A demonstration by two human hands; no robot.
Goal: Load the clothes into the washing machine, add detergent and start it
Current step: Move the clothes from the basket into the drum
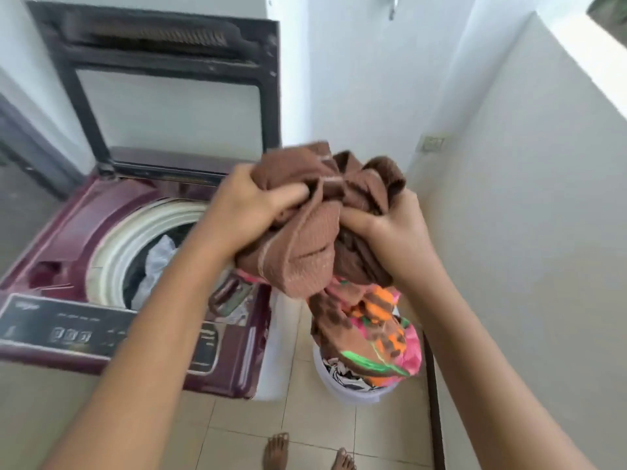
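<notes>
The washing machine [112, 239] stands with its lid up, and its open drum [152, 252] lies to the left of and below the brown cloth bundle [315, 225]. The left hand [251, 212] and the right hand [390, 232] both grip this bundle with curled fingers, above the bucket [356, 391]; the left hand is nearer the drum.
</notes>
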